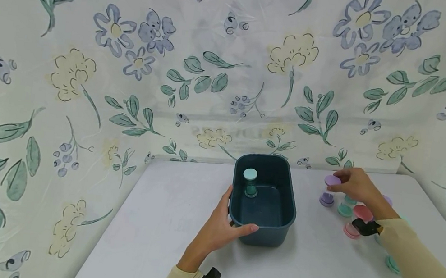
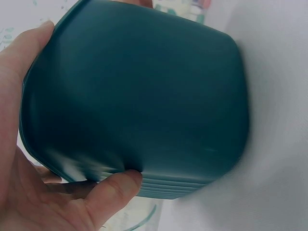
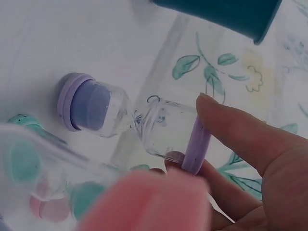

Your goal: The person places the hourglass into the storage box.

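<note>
A dark teal plastic bin (image 1: 265,237) stands on the white table. My left hand (image 1: 219,227) grips its near left corner, the thumb pressed along the front wall and the fingers along the side. Inside the bin, one green-capped sand timer (image 1: 250,175) stands upright near the left wall. To the right of the bin, my right hand (image 1: 353,185) pinches the upper cap of a purple sand timer (image 3: 196,147) between thumb and fingers. In the right wrist view, purple sand (image 3: 91,105) fills its lower bulb. From these frames I cannot tell whether its base touches the table.
Under and beside the right forearm stand more sand timers: a green one (image 1: 344,210), a pink one (image 1: 362,213) and another green one (image 1: 392,264), with others partly hidden by the arm. A floral-patterned cloth (image 1: 219,98) rises behind the table's back edge.
</note>
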A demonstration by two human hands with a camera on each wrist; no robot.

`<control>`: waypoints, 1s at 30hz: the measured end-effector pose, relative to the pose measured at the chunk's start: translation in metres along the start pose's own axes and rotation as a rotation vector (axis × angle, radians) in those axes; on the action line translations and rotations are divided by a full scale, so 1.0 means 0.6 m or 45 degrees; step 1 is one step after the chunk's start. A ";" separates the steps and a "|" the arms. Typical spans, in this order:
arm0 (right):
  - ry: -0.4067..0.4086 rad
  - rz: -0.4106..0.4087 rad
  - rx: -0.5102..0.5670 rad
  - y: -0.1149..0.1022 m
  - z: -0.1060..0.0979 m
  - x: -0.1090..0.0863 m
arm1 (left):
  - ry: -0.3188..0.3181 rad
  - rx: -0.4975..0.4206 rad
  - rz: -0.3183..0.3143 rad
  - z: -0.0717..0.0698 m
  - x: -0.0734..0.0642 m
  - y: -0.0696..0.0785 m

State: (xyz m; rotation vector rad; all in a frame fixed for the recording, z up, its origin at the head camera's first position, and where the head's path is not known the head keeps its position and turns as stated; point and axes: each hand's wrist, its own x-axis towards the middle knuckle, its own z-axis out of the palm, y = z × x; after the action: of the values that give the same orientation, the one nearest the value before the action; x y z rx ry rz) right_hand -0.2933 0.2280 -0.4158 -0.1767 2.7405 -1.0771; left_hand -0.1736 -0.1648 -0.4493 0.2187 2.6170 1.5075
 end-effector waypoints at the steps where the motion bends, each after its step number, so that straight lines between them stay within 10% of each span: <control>1: 0.009 -0.007 0.003 0.001 0.000 -0.001 | 0.000 0.003 0.001 0.000 0.000 0.000; 30: 0.100 -0.053 0.282 -0.069 -0.012 -0.024 | 0.009 0.006 -0.007 0.001 0.001 0.001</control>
State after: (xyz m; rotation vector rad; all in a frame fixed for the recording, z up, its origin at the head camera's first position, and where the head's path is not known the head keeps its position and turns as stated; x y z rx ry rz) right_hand -0.2793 0.2051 -0.3804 -0.1621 2.6693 -1.4161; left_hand -0.1742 -0.1639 -0.4493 0.2065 2.6245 1.5031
